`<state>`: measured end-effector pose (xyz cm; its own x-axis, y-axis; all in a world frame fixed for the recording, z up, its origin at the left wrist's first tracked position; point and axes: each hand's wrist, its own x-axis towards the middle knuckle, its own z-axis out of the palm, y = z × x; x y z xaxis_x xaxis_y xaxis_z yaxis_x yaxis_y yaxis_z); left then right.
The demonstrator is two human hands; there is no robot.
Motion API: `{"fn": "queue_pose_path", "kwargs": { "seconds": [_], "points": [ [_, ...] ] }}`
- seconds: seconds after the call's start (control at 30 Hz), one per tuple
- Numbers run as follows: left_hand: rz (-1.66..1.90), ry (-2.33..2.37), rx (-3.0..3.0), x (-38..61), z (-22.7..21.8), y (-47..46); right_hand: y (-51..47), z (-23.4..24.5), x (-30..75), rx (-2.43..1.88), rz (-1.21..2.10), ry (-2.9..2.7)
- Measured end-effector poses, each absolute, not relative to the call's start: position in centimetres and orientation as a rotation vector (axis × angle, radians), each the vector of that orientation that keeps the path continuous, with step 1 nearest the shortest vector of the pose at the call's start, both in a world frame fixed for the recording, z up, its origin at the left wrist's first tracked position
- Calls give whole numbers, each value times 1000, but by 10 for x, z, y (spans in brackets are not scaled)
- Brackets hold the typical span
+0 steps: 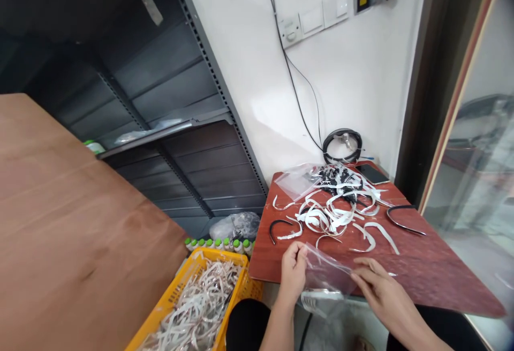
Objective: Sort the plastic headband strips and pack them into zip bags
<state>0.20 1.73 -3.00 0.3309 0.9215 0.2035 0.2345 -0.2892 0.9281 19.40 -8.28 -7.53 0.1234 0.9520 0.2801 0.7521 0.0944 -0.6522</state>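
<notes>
My left hand (293,271) pinches the left top corner of a clear plastic zip bag (330,271) at the table's front edge. The thumb and fingers of my right hand (379,289) grip the same bag's right top corner. Low in the bag lies a white, curved, ribbed-looking piece (321,296); its exact kind is unclear. Just beyond my hands, a loose heap of curved white strips (321,217) lies on the reddish-brown table (425,270). Black curved strips (405,222) are scattered around it.
A yellow crate (164,313) full of white strips stands at lower left, near several green-capped bottles (219,244). A coiled black cable (327,150), a phone (372,173) and another clear bag (295,179) are at the table's back. Brown cardboard (72,233) and dark shelving (172,142) fill the left.
</notes>
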Motion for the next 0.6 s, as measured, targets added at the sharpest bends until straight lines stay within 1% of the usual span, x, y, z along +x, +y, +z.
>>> {"fn": "queue_pose_path", "kwargs": {
  "seconds": [0.1,0.23,0.33,0.47,0.6],
  "points": [
    [1023,1055,1658,0,-31,13,-77,-74,201,-1582,460,-1644],
    [1035,1070,1612,2,-28,7,-74,-64,201,-1572,619,-1540],
    [992,1058,1653,7,-22,-3,-73,-48,193,-1534,654,-1534],
    [914,992,1771,13,-17,-19,-68,-25,179,-1488,708,-1710],
    [944,912,1745,9,-22,-28,-66,-21,163,-1503,673,-1762]
  ]
}}
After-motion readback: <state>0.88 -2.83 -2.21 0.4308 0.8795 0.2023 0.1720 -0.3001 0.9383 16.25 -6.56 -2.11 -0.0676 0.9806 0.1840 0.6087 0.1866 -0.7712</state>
